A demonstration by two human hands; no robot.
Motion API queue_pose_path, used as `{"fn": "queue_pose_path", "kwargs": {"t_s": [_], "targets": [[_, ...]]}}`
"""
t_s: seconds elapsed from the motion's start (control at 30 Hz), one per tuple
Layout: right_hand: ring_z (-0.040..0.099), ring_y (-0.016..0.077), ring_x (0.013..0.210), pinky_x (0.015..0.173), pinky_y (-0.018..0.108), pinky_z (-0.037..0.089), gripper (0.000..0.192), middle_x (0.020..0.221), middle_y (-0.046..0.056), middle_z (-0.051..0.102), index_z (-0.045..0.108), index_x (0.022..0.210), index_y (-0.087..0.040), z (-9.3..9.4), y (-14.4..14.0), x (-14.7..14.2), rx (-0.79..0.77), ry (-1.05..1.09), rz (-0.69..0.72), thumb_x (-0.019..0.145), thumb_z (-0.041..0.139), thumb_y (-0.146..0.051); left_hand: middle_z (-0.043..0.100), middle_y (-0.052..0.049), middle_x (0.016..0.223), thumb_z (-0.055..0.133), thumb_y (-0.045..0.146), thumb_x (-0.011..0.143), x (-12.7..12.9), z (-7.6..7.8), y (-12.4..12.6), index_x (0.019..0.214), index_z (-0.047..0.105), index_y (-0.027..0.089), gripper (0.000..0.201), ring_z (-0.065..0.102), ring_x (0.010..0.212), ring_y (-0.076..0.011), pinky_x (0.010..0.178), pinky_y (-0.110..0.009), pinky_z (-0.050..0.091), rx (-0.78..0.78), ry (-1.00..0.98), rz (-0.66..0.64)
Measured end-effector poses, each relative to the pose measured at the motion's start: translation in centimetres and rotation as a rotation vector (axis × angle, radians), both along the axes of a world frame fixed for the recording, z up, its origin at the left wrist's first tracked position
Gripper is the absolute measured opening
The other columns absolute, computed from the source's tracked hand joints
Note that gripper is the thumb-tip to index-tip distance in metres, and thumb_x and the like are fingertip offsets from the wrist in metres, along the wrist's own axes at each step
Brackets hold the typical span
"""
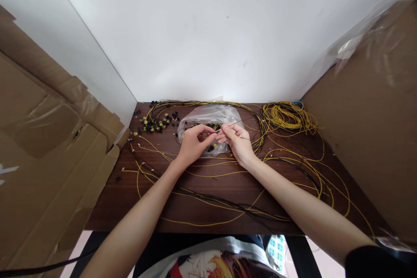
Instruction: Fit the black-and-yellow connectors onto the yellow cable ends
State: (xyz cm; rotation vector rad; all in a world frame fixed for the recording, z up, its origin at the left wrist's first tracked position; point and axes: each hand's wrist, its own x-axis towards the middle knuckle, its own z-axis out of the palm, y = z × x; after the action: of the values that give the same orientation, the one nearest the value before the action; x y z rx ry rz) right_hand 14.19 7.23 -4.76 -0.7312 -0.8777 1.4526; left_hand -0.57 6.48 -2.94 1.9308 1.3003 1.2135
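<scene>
My left hand (194,142) and my right hand (237,140) meet over a clear plastic bag (192,118) at the middle of the table. The left thumb and forefinger pinch something small and dark, too small to name. In the right fingers is a thin black wire (243,120), whose end runs towards the left fingertips. Small black and yellow parts (213,147) show in the bag, partly hidden behind my hands. Yellow and black wires (208,164) lie on the table below both hands.
A pile of small black and yellow parts (156,125) lies at the left back of the brown table (221,184). A coil of yellow wire (286,116) sits at the right back. Cardboard (55,139) stands on the left, more cardboard (374,108) on the right, with a white wall (208,34) behind.
</scene>
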Motion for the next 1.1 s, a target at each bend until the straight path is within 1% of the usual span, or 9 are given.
{"fn": "queue_pose_path", "kwargs": {"t_s": [0.27, 0.57, 0.77, 0.9, 1.1], "targets": [[0.064, 0.0098, 0.055, 0.054, 0.018, 0.052, 0.021, 0.062, 0.000, 0.068, 0.065, 0.074, -0.015, 0.30, -0.23, 0.04, 0.010, -0.055, 0.009, 0.063, 0.078, -0.028, 0.063, -0.001, 0.065, 0.063, 0.026, 0.075, -0.09, -0.11, 0.02, 0.080, 0.068, 0.013, 0.015, 0.046, 0.054, -0.0086, 0.050, -0.020, 0.036, 0.007, -0.011, -0.007], [0.064, 0.0112, 0.054, 0.050, 0.019, 0.052, 0.026, 0.061, -0.002, 0.066, 0.059, 0.076, -0.017, 0.00, -0.01, 0.03, 0.003, 0.020, 0.004, 0.064, 0.077, -0.033, 0.061, -0.001, 0.064, 0.063, 0.025, 0.075, 0.00, 0.07, -0.06, 0.079, 0.067, 0.013, 0.014, 0.045, 0.053, -0.0083, 0.050, -0.020, 0.035, -0.008, -0.032, -0.020], [0.064, 0.0100, 0.055, 0.052, 0.018, 0.053, 0.023, 0.062, -0.002, 0.066, 0.064, 0.077, -0.016, 0.28, -0.14, 0.01, 0.025, -0.021, 0.006, 0.065, 0.076, -0.032, 0.057, 0.001, 0.061, 0.063, 0.023, 0.075, 0.02, 0.21, -0.10, 0.078, 0.068, 0.012, 0.012, 0.042, 0.053, -0.0076, 0.050, -0.020, 0.033, 0.002, -0.020, -0.013], [0.064, 0.0097, 0.057, 0.054, 0.018, 0.053, 0.020, 0.063, -0.001, 0.067, 0.065, 0.073, -0.016, 0.21, -0.27, 0.01, 0.033, -0.072, 0.009, 0.064, 0.077, -0.030, 0.056, 0.001, 0.060, 0.063, 0.024, 0.075, -0.02, 0.20, -0.09, 0.077, 0.067, 0.013, 0.012, 0.041, 0.052, -0.0078, 0.049, -0.021, 0.032, 0.006, -0.012, -0.010], [0.064, 0.0107, 0.053, 0.050, 0.019, 0.053, 0.028, 0.060, -0.002, 0.066, 0.060, 0.074, -0.017, -0.08, -0.03, -0.03, 0.004, -0.011, 0.002, 0.063, 0.077, -0.035, 0.056, 0.001, 0.059, 0.063, 0.025, 0.075, 0.02, 0.18, -0.14, 0.078, 0.068, 0.013, 0.014, 0.042, 0.052, -0.0080, 0.049, -0.021, 0.033, -0.012, -0.014, -0.010]]}}
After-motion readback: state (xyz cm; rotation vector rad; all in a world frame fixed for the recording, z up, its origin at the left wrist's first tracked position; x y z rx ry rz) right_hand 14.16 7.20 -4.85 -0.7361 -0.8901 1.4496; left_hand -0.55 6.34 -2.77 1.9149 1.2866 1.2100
